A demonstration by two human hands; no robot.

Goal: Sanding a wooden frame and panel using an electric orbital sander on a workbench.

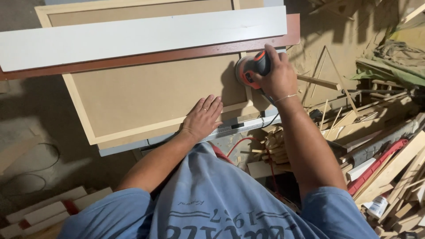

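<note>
A brown fibreboard panel [150, 93] with a pale wooden frame lies flat on a workbench. My left hand [202, 117] rests palm down on the panel's near edge, fingers spread, a ring on one finger. My right hand [276, 75] grips an orange and black power sander [250, 70], which presses on the frame's right-hand rail. A thin bracelet circles my right wrist. The sander's red cable [241, 141] hangs down below the bench edge.
A long white board [141, 37] and a dark reddish strip [177, 55] lie across the panel's far side. A heap of wood offcuts [376, 146] fills the floor at the right. More offcuts [48, 208] lie at the lower left.
</note>
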